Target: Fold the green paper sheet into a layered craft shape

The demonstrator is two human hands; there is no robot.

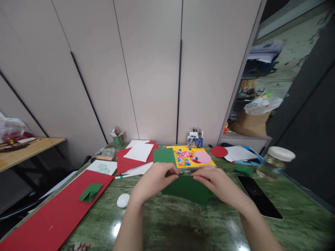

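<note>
A dark green sheet of paper [187, 190] hangs between my two hands, slightly above the green marbled table. My left hand [158, 177] pinches its upper edge on the left, thumb against fingers. On the right, my right hand [211, 177] grips the same edge with thumb and fingertips. The sheet's lower edge tilts down toward the right. Just beyond my hands lie another green sheet [164, 156] and a yellow sheet [171, 148] scattered with pink, blue and yellow pompom-like bits [184, 157]. A pink paper circle [204, 157] rests on the yellow sheet.
At left, a long red sheet [62, 212] bears a folded green piece [90, 192]. A white rounded object [123, 200] sits near my left forearm. At right are a black phone [258, 195] and a lidded jar [274, 164]. A pen box [195, 138] stands by the cabinet.
</note>
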